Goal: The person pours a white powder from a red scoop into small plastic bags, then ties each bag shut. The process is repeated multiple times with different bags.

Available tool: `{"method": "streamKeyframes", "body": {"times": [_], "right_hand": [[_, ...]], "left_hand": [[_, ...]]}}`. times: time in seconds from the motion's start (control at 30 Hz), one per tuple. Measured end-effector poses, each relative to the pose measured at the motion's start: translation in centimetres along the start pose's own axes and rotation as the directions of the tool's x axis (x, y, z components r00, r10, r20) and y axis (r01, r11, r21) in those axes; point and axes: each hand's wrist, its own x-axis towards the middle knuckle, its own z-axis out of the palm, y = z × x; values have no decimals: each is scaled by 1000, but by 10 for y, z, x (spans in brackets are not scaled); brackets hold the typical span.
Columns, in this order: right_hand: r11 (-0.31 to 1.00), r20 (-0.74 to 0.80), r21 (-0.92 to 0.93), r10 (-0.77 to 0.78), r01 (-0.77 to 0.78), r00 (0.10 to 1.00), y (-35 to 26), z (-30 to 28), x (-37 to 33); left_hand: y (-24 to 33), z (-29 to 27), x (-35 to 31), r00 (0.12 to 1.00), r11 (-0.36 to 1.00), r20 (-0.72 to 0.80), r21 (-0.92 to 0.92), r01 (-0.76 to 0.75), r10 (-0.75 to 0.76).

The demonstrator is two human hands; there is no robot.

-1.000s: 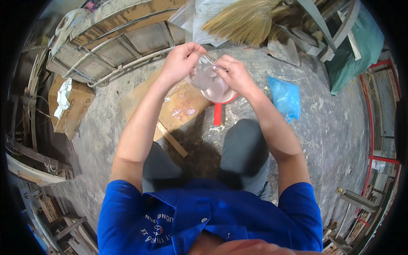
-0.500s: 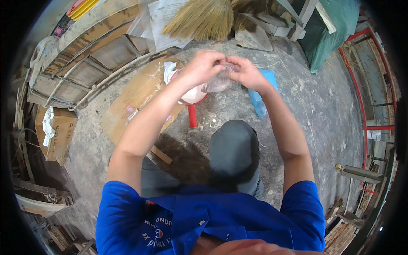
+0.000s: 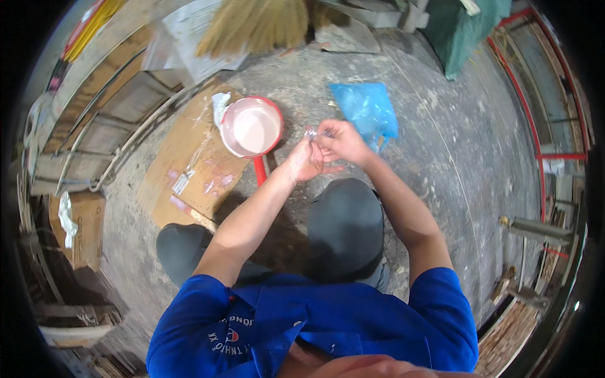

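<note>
Above the floor, in front of my knees, my two hands meet. My right hand (image 3: 345, 142) is closed, its fingertips pinching a crumpled bit of thin clear plastic (image 3: 311, 133) by the left thumb. Whether the plastic is a bag or a glove, I cannot tell. My left hand (image 3: 305, 162) lies under the right one, with some fingers stretched out to the right. Just left of the hands stands a red-rimmed dipper (image 3: 278, 126) with a red handle (image 3: 259, 170), containing a whitish liquid (image 3: 253, 128). A blue plastic bag (image 3: 368, 108) lies beyond my right hand.
A stained cardboard sheet (image 3: 161, 183) lies under the dipper, with a white crumpled cloth or bag (image 3: 220, 106) beside it. A straw broom (image 3: 255, 28) is at the back. A cardboard box (image 3: 87, 236) stands left; a red metal frame (image 3: 535, 120) runs along the right.
Both hands have come nearer to me, and the clear plastic has gone from loosely spread to bunched. The dipper and blue bag show more fully. The view has shifted.
</note>
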Motion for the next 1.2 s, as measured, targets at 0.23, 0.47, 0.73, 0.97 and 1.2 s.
{"method": "streamKeyframes", "body": {"times": [0.23, 0.47, 0.73, 0.97, 1.2], "right_hand": [[994, 57, 106, 23, -29, 998, 54, -11, -59], [861, -642, -95, 331, -500, 691, 174, -53, -93], [574, -778, -243, 366, -782, 510, 196, -39, -54], [594, -864, 73, 439, -801, 246, 210, -48, -44], [603, -848, 59, 451, -795, 279, 213, -63, -49]], "left_hand": [[-36, -28, 55, 921, 969, -383, -246, -25, -73], [-63, -77, 24, 737, 929, -671, 319, 187, 82], [-74, -123, -3, 682, 279, -485, 874, 398, 548], [-47, -73, -9, 786, -311, -443, 745, 591, 431], [-27, -74, 3, 863, -440, -322, 758, 482, 389]]}}
